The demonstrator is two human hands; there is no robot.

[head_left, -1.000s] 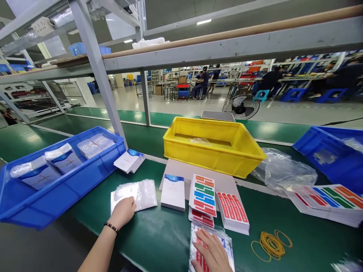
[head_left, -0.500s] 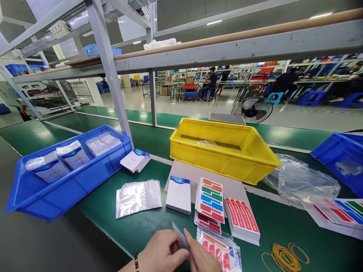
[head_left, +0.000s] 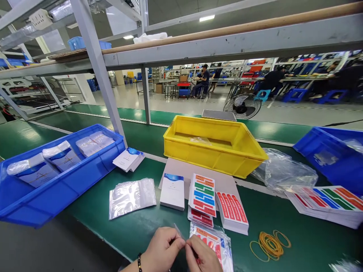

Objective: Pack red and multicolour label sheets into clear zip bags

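Observation:
My left hand (head_left: 163,248), with a dark beaded bracelet at the wrist, pinches a thin clear plastic bag (head_left: 178,230) seen nearly edge-on. Thumb and fingertips of my right hand (head_left: 202,254) close on the same bag, touching the left thumb tip. What the bag contains is hidden by the fingers. Partly under my right hand lies a bagged pack of sticker sheets (head_left: 225,249). Beyond my hands are a pile of clear bags (head_left: 132,198), a stack of white-and-blue booklets (head_left: 172,192), a stack of multicoloured sticker sheets (head_left: 203,194) and a stack of red label sheets (head_left: 231,211).
A blue bin (head_left: 65,189) with bagged booklets stands left, near more booklets (head_left: 128,158). A yellow bin (head_left: 211,156) stands behind the stacks. Rubber bands (head_left: 269,244), more sticker sheets (head_left: 326,206), crumpled plastic (head_left: 289,172) and another blue bin (head_left: 314,151) are right. A shelf post (head_left: 98,71) rises behind.
The view has turned to the right and slightly down. My right fingers, straighter before, have bent into a pinch beside my left thumb, and the hands are closer together.

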